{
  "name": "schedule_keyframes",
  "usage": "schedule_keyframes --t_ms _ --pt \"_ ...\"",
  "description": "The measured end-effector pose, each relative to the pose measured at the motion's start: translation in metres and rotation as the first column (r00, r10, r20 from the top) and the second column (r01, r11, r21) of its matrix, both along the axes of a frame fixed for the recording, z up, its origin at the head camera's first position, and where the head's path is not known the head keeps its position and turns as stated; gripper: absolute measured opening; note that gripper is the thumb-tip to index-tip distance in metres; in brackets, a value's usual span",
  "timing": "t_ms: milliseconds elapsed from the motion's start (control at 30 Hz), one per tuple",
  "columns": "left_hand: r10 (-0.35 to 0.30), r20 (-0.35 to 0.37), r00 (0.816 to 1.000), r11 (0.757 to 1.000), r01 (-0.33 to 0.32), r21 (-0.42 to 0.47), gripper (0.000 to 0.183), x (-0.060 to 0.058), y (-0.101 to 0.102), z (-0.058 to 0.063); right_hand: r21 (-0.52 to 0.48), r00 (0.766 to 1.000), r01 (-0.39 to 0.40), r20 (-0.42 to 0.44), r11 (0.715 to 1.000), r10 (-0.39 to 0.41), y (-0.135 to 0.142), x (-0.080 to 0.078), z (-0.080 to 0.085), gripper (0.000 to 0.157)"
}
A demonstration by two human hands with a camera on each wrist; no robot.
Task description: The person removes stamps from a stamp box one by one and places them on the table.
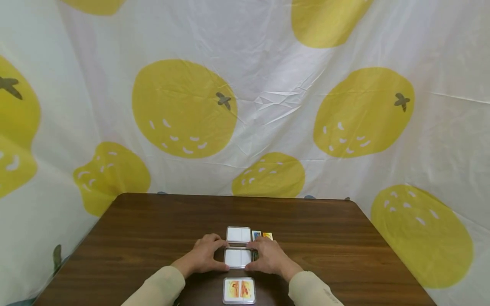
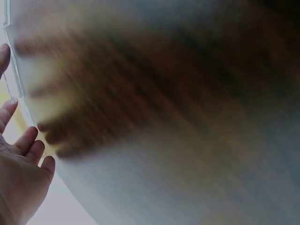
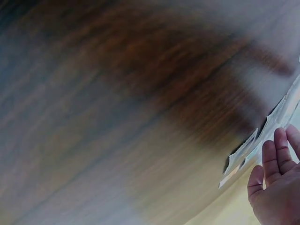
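Note:
A clear-rimmed flat case (image 1: 232, 257) with a white two-part inside lies between my hands. My left hand (image 1: 206, 254) holds its left side, thumb at the near corner and forefinger at the far one; its other fingers (image 2: 28, 139) are spread behind. Opposite, my right hand (image 1: 268, 257) holds the right side with thumb and forefinger at the corners. Beside and partly under my right hand are several small stamps, one blue (image 1: 257, 233) and one yellow-orange (image 1: 268, 235). In the right wrist view, stamps with toothed edges (image 3: 243, 151) lie by the fingertips.
Just beyond is a second case (image 1: 234, 234) with a white inside. Nearer me sits a third case (image 1: 226, 292) with two orange-patterned stamps (image 1: 234, 289) side by side. All rest on a dark wood table (image 1: 153, 229), with a fruit-printed curtain (image 1: 260, 127) behind.

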State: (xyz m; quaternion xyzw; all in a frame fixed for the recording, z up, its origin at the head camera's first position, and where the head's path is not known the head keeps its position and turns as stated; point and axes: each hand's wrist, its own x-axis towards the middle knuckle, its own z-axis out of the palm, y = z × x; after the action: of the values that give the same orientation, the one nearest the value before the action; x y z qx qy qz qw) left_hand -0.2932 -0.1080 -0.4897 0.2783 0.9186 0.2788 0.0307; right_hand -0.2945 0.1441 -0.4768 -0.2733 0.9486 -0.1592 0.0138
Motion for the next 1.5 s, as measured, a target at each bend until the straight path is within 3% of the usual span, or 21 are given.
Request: schedule_keyframes --t_ms 433,1033,1500 --pt "-0.003 0.006 1.000 1.000 0.003 -0.006 0.055 0.0003 -0.0003 0.0001 0.023 0.998 -0.017 -0.062 1.000 0.019 -0.0002 0.0035 -0.0012 0.060" --pt "0.002 0.037 0.999 0.999 -0.001 -0.033 0.056 0.0026 0.0003 0.0029 0.041 0.999 -0.025 -0.031 0.999 0.026 -0.0021 0.0023 0.0035 0.056" --pt "0.009 0.006 1.000 0.997 -0.008 -0.078 0.060 0.0035 -0.0007 0.0027 0.149 0.999 -0.039 -0.030 0.988 0.044 -0.0074 -0.0017 0.0072 0.055"
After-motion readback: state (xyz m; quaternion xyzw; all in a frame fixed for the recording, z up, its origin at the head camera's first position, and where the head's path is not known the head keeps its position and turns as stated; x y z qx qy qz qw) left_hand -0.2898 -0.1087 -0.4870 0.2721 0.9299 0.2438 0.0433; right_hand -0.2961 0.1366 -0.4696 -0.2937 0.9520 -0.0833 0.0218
